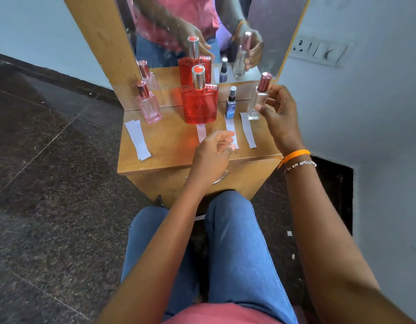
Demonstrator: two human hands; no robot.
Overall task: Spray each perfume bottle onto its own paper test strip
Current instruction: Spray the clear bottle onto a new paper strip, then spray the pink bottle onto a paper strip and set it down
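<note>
On a small wooden table (164,160) stand several perfume bottles. A pale pink bottle (149,106) is at the left, a big red bottle (199,104) in the middle, a small blue spray bottle (230,106) to its right. My right hand (280,115) grips a clear bottle with a pink cap (257,99) at the far right, tilted, its base near the table. Several white paper strips lie in front of the bottles: a wide left strip (138,139), one under the red bottle (201,133), one before the blue bottle (230,129), one at the right (248,133). My left hand (212,155) hovers loosely curled over the middle strips, holding nothing.
A mirror (267,38) in a wooden frame stands at the back of the table and reflects the bottles and hands. A wall with a switch plate (319,51) is at the right. Dark stone floor lies to the left. My knees in blue jeans are under the table front.
</note>
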